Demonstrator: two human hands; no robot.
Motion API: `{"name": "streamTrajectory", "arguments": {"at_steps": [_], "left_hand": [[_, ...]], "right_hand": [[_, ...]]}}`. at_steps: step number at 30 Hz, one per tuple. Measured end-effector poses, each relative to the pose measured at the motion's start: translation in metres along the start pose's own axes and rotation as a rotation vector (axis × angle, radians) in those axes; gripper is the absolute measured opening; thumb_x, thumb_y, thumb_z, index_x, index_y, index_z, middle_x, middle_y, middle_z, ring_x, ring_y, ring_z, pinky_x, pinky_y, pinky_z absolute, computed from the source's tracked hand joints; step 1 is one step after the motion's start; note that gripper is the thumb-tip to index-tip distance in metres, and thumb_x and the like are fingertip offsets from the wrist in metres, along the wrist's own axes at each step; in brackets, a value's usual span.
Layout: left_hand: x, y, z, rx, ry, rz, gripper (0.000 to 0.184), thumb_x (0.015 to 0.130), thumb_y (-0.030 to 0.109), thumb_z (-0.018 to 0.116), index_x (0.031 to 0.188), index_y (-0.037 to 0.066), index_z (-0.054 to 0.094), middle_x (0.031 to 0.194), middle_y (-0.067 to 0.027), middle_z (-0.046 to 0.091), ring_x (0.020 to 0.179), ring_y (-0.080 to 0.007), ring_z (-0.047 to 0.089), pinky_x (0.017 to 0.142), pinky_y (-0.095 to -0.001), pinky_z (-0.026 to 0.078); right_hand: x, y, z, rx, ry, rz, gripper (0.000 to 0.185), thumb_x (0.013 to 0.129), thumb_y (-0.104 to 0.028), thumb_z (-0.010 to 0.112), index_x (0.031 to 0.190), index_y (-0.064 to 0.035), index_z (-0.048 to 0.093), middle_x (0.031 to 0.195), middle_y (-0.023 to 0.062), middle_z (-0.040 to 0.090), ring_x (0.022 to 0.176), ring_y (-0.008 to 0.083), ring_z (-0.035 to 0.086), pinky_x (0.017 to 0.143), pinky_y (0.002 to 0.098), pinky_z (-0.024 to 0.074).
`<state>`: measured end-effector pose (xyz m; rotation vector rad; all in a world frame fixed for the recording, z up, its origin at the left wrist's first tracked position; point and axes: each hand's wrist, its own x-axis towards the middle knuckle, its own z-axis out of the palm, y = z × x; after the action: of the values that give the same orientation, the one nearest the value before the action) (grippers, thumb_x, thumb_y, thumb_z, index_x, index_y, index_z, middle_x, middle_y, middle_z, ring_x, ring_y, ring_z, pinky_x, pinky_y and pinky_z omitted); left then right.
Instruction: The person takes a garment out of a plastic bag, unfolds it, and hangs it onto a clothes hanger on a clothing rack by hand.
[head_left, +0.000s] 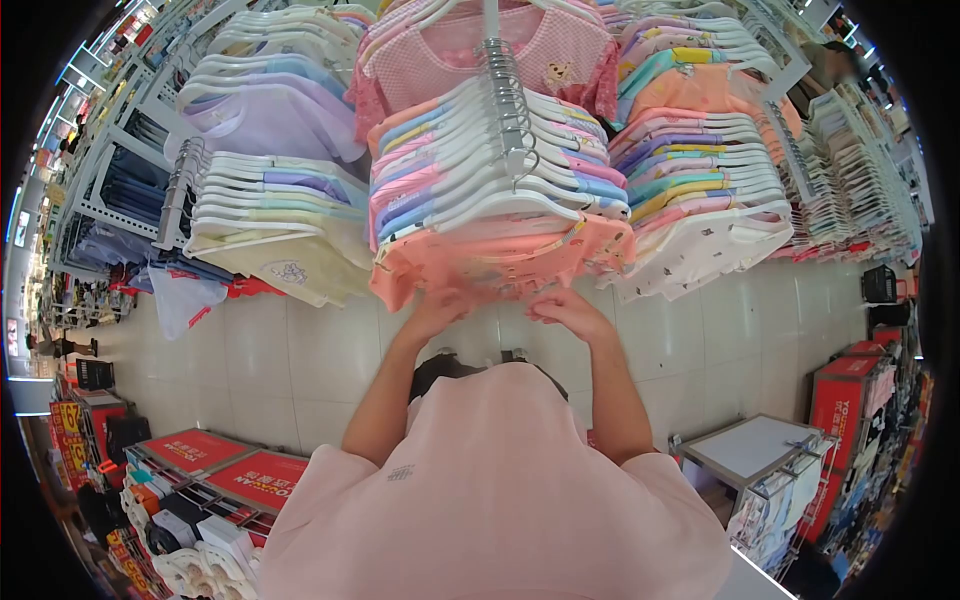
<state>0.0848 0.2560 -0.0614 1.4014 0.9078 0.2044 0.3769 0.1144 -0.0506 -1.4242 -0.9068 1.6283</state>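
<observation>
A coral-orange printed shirt (500, 262) hangs on a white hanger (507, 203) at the front of the middle rack. My left hand (437, 309) is at the lower left of this shirt, its fingers closed on the fabric. On the other side, my right hand (568, 309) has its fingers curled inward against the cloth, gripping it near the lower right. Some fingertips blend into the blurred fabric. Behind the coral shirt, several more shirts on white hangers line the metal display arm (512, 125).
Pale shirts (290, 255) hang on the left rack, and a white patterned shirt (705, 250) fronts the right one. A pink checked top (520, 50) hangs at the back. Behind me stand red-topped displays (215, 455) and a small white-topped stand (750, 445) on the tiled floor.
</observation>
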Motion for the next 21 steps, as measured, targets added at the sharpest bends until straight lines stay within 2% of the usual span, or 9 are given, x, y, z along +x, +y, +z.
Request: {"name": "streamTrajectory", "arguments": {"at_steps": [3, 4, 6, 7, 8, 11, 15, 17, 21], "left_hand": [[0.004, 0.053, 0.025, -0.164, -0.25, 0.027, 0.029, 0.093, 0.031, 0.064, 0.101, 0.004, 0.074, 0.09, -0.0034, 0.068, 0.082, -0.0139, 0.063, 0.075, -0.0278, 0.051], [0.011, 0.052, 0.025, -0.112, -0.307, -0.017, 0.031, 0.094, 0.029, 0.063, 0.108, 0.003, 0.071, 0.098, -0.0049, 0.068, 0.088, -0.0144, 0.064, 0.078, -0.0282, 0.051], [0.027, 0.048, 0.023, -0.009, -0.419, -0.108, 0.036, 0.096, 0.026, 0.061, 0.121, 0.001, 0.066, 0.113, -0.0081, 0.068, 0.101, -0.0152, 0.065, 0.083, -0.0291, 0.053], [0.027, 0.065, 0.021, 0.073, -0.356, -0.2, 0.041, 0.095, 0.027, 0.061, 0.126, 0.001, 0.063, 0.116, -0.008, 0.067, 0.103, -0.0158, 0.064, 0.085, -0.0291, 0.052], [0.019, 0.096, 0.018, 0.154, -0.29, -0.293, 0.046, 0.094, 0.028, 0.062, 0.131, 0.002, 0.06, 0.119, -0.008, 0.066, 0.106, -0.0164, 0.063, 0.086, -0.0292, 0.051], [0.023, 0.034, -0.002, -0.097, 0.157, -0.265, 0.063, 0.09, 0.03, 0.062, 0.147, 0.009, 0.047, 0.131, -0.0072, 0.059, 0.114, -0.0214, 0.059, 0.09, -0.0367, 0.05], [0.021, -0.099, -0.058, -0.425, 0.685, -0.355, 0.073, 0.091, 0.029, 0.061, 0.157, 0.02, 0.031, 0.141, -0.0064, 0.049, 0.116, -0.0285, 0.052, 0.092, -0.0514, 0.046], [-0.006, -0.11, -0.081, -0.54, 0.831, -0.301, 0.059, 0.094, 0.02, 0.062, 0.148, 0.012, 0.039, 0.108, -0.0035, 0.062, 0.081, -0.0142, 0.056, 0.066, -0.0324, 0.047], [-0.037, -0.083, -0.108, -0.494, 1.092, -0.115, 0.044, 0.098, 0.022, 0.06, 0.138, 0.007, 0.052, 0.1, -0.0038, 0.063, 0.085, -0.0145, 0.059, 0.071, -0.0312, 0.049]], "right_hand": [[0.015, -0.028, 0.015, 0.206, -0.286, -0.075, 0.027, 0.098, -0.019, 0.063, 0.117, -0.0018, 0.069, 0.111, 0.0105, 0.073, 0.102, 0.0198, 0.069, 0.089, 0.0332, 0.0533], [0.019, -0.035, 0.015, 0.282, -0.396, -0.102, 0.027, 0.098, -0.018, 0.062, 0.119, -0.0023, 0.068, 0.112, 0.011, 0.072, 0.103, 0.0202, 0.069, 0.09, 0.0336, 0.0535], [0.034, -0.028, 0.007, 0.381, -0.264, -0.026, 0.032, 0.098, -0.02, 0.061, 0.126, -0.0047, 0.065, 0.114, 0.0097, 0.072, 0.107, 0.0197, 0.067, 0.093, 0.035, 0.0514], [0.045, -0.017, 0.003, 0.431, -0.198, 0.014, 0.034, 0.098, -0.021, 0.061, 0.129, -0.0058, 0.063, 0.115, 0.009, 0.071, 0.108, 0.0194, 0.066, 0.094, 0.0357, 0.0504], [0.064, 0.022, -0.014, 0.365, 0.057, 0.096, 0.041, 0.097, -0.024, 0.061, 0.135, -0.0081, 0.059, 0.123, 0.0084, 0.068, 0.113, 0.0205, 0.063, 0.097, 0.0407, 0.0476], [0.071, 0.085, -0.051, 0.402, 0.629, 0.22, 0.063, 0.092, -0.033, 0.064, 0.149, -0.0144, 0.044, 0.144, 0.007, 0.054, 0.125, 0.0272, 0.053, 0.103, 0.0554, 0.0385], [0.026, 0.143, -0.093, 0.465, 0.794, 0.286, 0.068, 0.091, -0.034, 0.065, 0.151, -0.0146, 0.04, 0.148, 0.0108, 0.046, 0.128, 0.0344, 0.049, 0.103, 0.0594, 0.0373], [-0.002, 0.154, -0.108, 0.474, 0.822, 0.298, 0.066, 0.092, -0.035, 0.063, 0.151, -0.0142, 0.041, 0.144, 0.0112, 0.051, 0.125, 0.0329, 0.053, 0.1, 0.0583, 0.0395], [-0.031, 0.134, -0.126, 0.436, 0.912, 0.235, 0.054, 0.096, -0.032, 0.061, 0.143, -0.0094, 0.05, 0.128, 0.0103, 0.064, 0.111, 0.0258, 0.061, 0.09, 0.0472, 0.0475]]}}
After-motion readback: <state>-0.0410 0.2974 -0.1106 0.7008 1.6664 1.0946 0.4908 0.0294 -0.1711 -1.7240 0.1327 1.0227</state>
